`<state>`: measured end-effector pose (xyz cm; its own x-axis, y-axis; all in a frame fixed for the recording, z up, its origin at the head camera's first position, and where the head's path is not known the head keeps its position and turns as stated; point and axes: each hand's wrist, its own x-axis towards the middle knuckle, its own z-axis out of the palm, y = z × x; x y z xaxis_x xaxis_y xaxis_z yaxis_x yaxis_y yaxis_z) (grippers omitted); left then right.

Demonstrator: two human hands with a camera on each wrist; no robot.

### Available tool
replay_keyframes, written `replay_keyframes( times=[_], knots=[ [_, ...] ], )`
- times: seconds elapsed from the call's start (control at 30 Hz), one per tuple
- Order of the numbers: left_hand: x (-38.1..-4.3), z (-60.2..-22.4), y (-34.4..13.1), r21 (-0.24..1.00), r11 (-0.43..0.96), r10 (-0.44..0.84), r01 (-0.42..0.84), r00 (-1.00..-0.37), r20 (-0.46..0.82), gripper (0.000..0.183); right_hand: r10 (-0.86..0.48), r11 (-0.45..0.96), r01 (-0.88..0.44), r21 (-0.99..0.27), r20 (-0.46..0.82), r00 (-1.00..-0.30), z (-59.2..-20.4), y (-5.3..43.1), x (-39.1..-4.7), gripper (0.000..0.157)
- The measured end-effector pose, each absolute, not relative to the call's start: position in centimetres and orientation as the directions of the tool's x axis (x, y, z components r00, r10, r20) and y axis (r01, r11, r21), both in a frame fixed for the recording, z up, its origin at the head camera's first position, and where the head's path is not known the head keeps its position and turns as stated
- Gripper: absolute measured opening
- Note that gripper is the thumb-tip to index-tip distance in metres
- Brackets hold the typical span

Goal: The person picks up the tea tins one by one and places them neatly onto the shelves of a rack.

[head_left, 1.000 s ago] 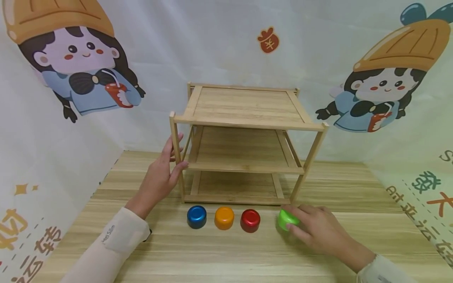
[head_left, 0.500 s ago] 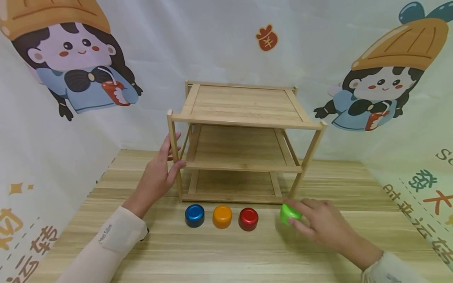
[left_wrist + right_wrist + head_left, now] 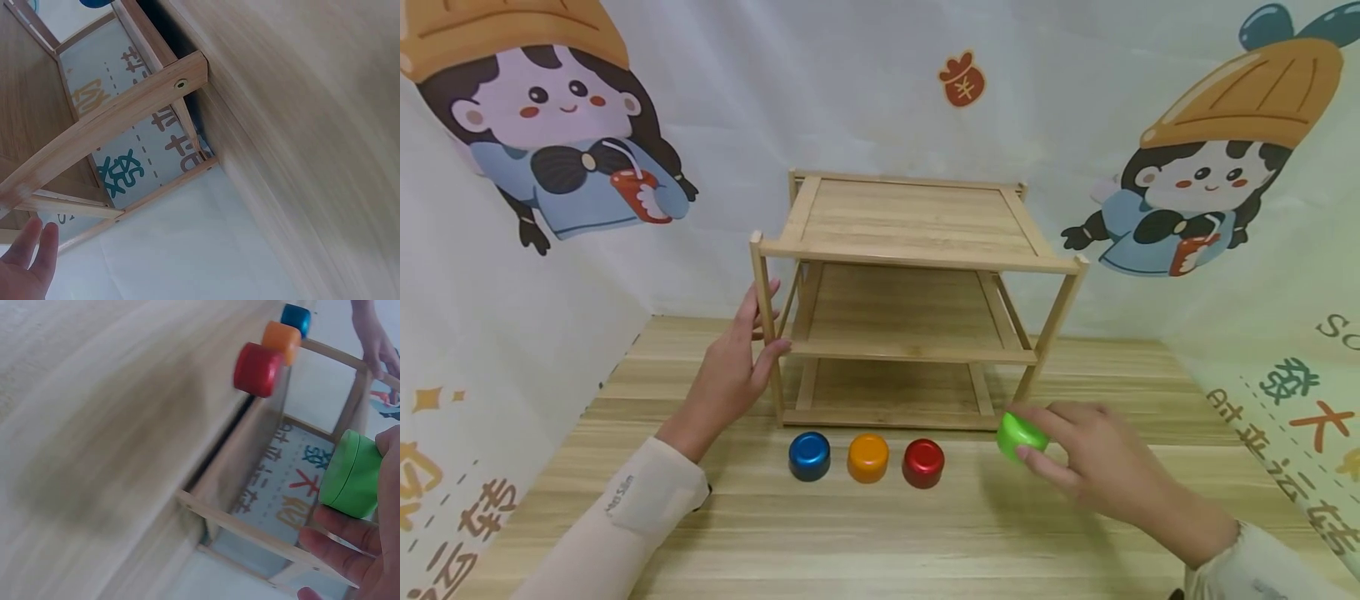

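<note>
In the head view, my right hand (image 3: 1108, 454) pinches a small green round tin (image 3: 1021, 435) between thumb and fingers. The green tin (image 3: 354, 475) shows a seam around it in the right wrist view. It is tilted and held above the table, in front of the rack's right front corner. My left hand (image 3: 726, 375) rests against the left front post of a wooden three-tier rack (image 3: 917, 356), its thumb in front and its straight fingers partly behind the post. Blue (image 3: 809, 456), orange (image 3: 868, 457) and red (image 3: 923, 462) tins stand in a row before the rack.
The wood-grain table (image 3: 880, 542) runs beneath everything. A pale printed cloth (image 3: 865, 100) with cartoon figures hangs behind and along both sides. The rack's right front post (image 3: 1054, 325) stands just behind the right hand.
My right hand has lifted the green tin off the table, tilting it and moving slightly right and toward the rack. My left hand has stayed at the post.
</note>
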<state>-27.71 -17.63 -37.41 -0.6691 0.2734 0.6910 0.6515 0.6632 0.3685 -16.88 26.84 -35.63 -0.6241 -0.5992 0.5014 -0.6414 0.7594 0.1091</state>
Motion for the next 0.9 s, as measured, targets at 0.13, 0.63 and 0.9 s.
replay_keyframes(
  times=[0.13,0.63,0.9],
  knots=[
    [-27.6,-37.4,-17.7,0.376,0.667,0.268,0.643,-0.678,0.685,0.087,-0.585,0.773,-0.626,0.102,0.494,-0.643,-34.2,26.7,-16.7,0.043],
    [-27.6,-37.5,-17.8,0.391,0.675,0.259,0.626,-0.697,0.668,0.087,-0.590,0.770,-0.625,0.130,0.518,-0.619,-29.6,25.9,-16.7,0.045],
    [-27.7,-37.6,-17.7,0.358,0.681,0.272,0.638,-0.675,0.686,0.089,-0.589,0.764,-0.630,0.142,0.551,-0.591,-27.3,25.9,-17.1,0.043]
  ],
)
